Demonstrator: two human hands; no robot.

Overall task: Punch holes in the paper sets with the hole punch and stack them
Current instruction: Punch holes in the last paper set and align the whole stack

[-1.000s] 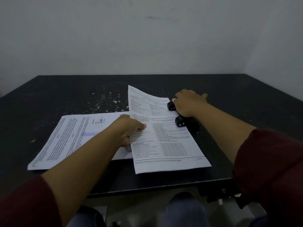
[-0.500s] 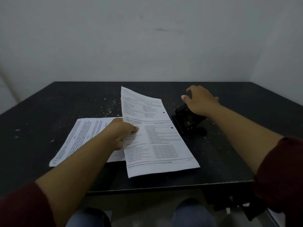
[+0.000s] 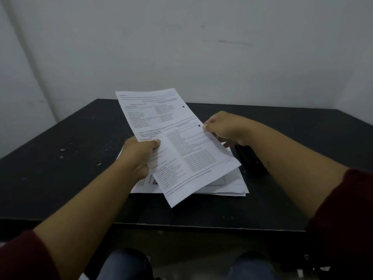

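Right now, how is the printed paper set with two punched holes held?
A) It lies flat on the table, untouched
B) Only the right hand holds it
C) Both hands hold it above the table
C: the left hand and right hand each pinch an edge of the printed paper set, lifted above the black table.

Left hand (image 3: 139, 156): I've got it out ahead of me, thumb on top, fingers curled under, pinching the left edge of the paper set (image 3: 177, 142).
Right hand (image 3: 224, 128): pinching the set's right edge at thumb and fingertip, the other fingers curled beneath.
Forearms: both bare, reaching forward and angling in toward each other.
Sleeves: dark red, pushed up near my elbows, at the bottom corners of my view.
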